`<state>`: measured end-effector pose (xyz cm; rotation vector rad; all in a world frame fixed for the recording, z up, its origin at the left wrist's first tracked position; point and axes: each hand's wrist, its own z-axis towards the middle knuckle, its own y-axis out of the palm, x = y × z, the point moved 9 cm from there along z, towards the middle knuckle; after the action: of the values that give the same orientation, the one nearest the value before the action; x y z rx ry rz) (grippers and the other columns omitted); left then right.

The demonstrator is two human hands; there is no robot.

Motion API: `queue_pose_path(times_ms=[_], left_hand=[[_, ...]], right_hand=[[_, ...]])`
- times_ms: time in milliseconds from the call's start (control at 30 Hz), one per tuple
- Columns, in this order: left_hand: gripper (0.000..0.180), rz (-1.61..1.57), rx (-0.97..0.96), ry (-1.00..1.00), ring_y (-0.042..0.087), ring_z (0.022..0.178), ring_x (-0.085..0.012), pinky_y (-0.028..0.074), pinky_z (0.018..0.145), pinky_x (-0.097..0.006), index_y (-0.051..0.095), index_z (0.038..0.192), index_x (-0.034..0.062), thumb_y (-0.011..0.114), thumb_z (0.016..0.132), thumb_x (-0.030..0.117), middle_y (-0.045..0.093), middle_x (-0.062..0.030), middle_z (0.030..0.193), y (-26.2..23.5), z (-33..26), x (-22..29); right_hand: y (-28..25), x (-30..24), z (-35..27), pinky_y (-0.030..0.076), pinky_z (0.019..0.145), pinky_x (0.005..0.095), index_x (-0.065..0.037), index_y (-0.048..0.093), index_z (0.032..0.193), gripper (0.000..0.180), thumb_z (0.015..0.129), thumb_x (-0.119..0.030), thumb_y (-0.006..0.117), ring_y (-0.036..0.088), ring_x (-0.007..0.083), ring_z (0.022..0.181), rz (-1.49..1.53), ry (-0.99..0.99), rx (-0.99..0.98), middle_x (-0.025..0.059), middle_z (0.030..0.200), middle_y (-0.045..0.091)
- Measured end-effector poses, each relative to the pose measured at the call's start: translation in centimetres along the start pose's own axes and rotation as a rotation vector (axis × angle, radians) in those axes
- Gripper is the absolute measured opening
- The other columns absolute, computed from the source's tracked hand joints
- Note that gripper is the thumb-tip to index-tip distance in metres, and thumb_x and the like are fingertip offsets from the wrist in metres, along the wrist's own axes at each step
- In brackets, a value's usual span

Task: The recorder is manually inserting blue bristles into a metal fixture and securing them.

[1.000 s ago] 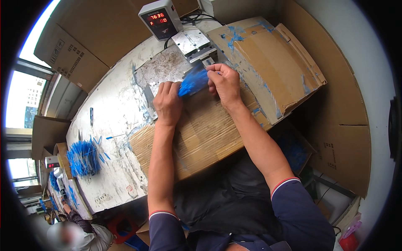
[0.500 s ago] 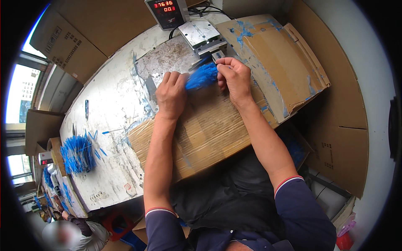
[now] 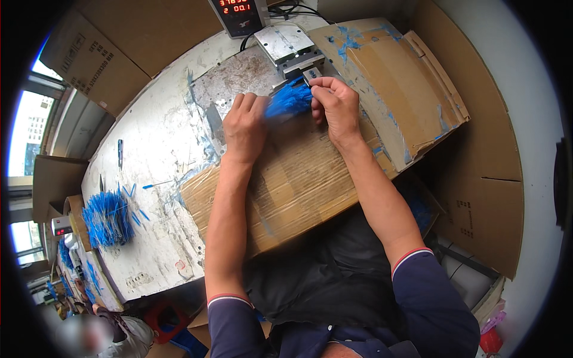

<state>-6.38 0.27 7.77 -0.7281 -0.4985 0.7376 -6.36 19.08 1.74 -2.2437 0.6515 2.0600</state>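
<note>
My left hand is closed round the left end of a bundle of thin blue strips, which fans out between my two hands and is partly blurred. At the bundle's right end my right hand is closed, thumb and forefinger pinched together. Whatever lies in that pinch is too small to make out. Just beyond the right fingertips sits a small metal block at the front of a metal fixture. Both wrists are above the cardboard sheet at the table's near edge.
A black counter box with red digits stands behind the fixture, cables beside it. Cardboard covers the right side. On the white table are another blue bundle, loose strips and a pen. Another person is at lower left.
Both hands stay close to the same places, with the bundle between them. The right fingers have shifted slightly at the metal block. The red digits on the counter box differ.
</note>
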Motion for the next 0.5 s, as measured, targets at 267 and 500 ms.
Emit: queue_pose_path(times_ms=[267, 500], left_hand=[[0.033, 0.005, 0.015, -0.005, 0.062, 0.083, -0.028, 0.052, 0.072, -0.038, 0.068, 0.092, 0.0083, 0.067, 0.063, -0.005, 0.061, -0.0074, 0.085, 0.21, -0.15, -0.08], [0.024, 0.01, 0.075, 0.032, 0.06, 0.078, -0.0265, 0.051, 0.066, -0.037, 0.066, 0.09, 0.009, 0.064, 0.07, -0.005, 0.057, -0.0071, 0.08, -0.29, 0.15, 0.39]], right_hand=[[0.06, -0.15, -0.03, 0.044, 0.046, 0.0203, -0.003, 0.069, 0.101, 0.018, 0.087, -0.012, 0.063, 0.055, 0.0051, 0.053, 0.008, -0.006, -0.008, -0.0008, 0.07, 0.062], [0.02, -0.21, -0.02, 0.043, 0.045, 0.0205, -0.003, 0.069, 0.101, 0.018, 0.087, -0.013, 0.064, 0.055, 0.005, 0.053, 0.002, -0.001, -0.012, -0.0009, 0.069, 0.062]])
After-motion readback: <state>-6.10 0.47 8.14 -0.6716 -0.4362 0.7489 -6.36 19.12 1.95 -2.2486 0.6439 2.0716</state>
